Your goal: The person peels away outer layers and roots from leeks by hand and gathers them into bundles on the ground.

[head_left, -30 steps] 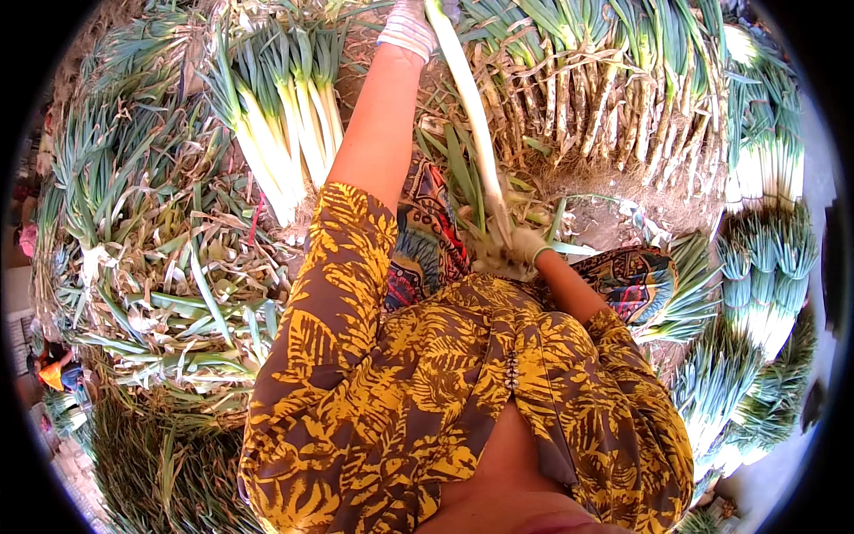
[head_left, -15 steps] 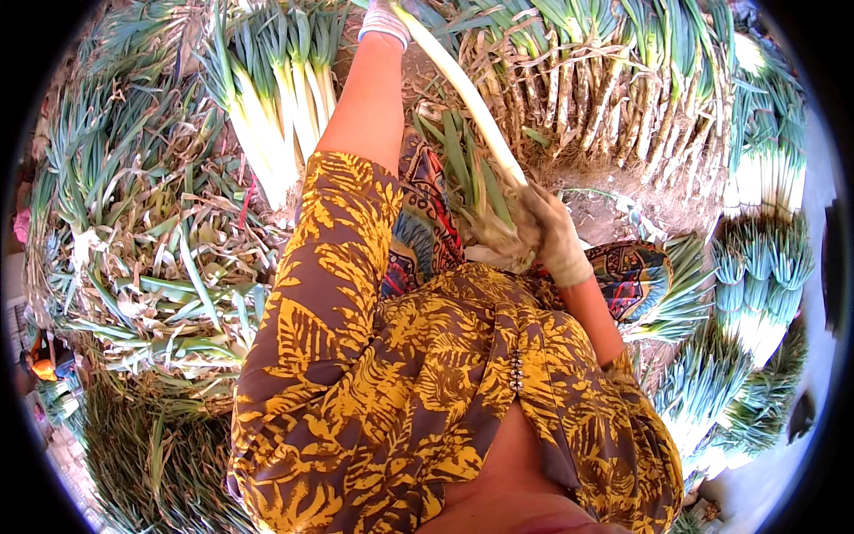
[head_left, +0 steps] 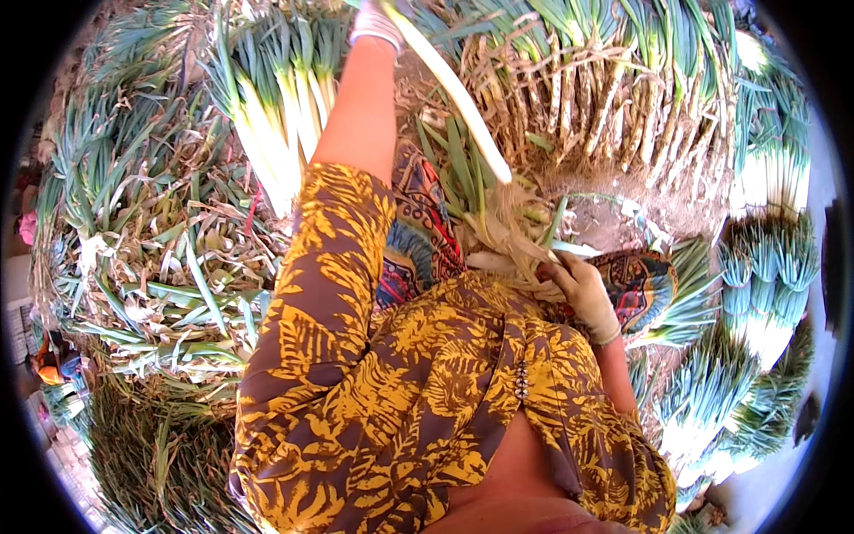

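Observation:
My left hand (head_left: 378, 27), in a pale glove, is closed round the green upper part of a green onion (head_left: 449, 89) at the top edge of the view. Its smooth white stalk slants down to the right, the root end free above my lap. My right hand (head_left: 587, 294), also gloved, is closed at my right knee on stripped outer leaves (head_left: 525, 254), pale and papery, which hang below the stalk's end and apart from it. Green trimmings (head_left: 458, 165) lie between my legs.
Cleaned green onions (head_left: 271, 116) lie in a bundle at the upper left. Unpeeled ones (head_left: 605, 98) with dirty roots lie in a row at the upper right. Leaf waste (head_left: 169, 267) heaps at my left. Tied bundles (head_left: 761, 258) stand along the right.
My right hand has moved down and right, away from the stalk, drawing the outer leaves off its root end. My left hand still holds the green onion, slightly higher.

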`<state>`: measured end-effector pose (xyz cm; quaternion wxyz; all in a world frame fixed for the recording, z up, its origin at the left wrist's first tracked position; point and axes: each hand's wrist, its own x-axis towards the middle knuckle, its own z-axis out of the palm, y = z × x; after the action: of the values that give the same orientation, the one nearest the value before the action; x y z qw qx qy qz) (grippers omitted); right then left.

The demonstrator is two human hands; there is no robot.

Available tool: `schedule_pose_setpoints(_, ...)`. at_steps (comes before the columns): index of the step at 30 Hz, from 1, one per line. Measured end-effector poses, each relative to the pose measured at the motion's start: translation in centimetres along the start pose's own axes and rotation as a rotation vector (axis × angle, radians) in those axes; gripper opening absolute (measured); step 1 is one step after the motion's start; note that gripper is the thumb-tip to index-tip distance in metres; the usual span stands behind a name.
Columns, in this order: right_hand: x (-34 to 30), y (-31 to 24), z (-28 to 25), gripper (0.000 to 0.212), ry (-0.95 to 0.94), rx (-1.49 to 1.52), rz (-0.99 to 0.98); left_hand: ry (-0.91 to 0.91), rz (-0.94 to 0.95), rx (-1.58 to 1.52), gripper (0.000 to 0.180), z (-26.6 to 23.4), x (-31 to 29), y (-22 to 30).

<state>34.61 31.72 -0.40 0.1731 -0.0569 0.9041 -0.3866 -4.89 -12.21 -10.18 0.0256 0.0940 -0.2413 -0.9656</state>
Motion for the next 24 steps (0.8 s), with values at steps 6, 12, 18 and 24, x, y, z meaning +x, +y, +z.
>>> schedule_pose_setpoints(6, 10.5, -4.4, 1.2, 0.058, 0.365, -0.364, -0.350, 0.023, 0.092, 0.034, 0.068, 9.9, -6.3, -1.6)
schedule_pose_setpoints(12, 14.1, -4.0, 5.0, 0.043, 0.173, 0.199, -0.220, -0.253, -0.086, -0.006, 0.086, 15.5, -8.7, -2.1)
schedule_pose_setpoints(18, 13.4, -5.0, 3.1, 0.044, 0.383, 0.215, -0.305, -0.066, -0.226, 0.112, 0.052, 15.8, -9.4, -5.1)
schedule_pose_setpoints(24, 15.0, -2.0, 4.5, 0.054, 0.163, 0.706, -0.065, -0.406, -0.164, 0.043, 0.049, 14.6, -8.3, -5.5)
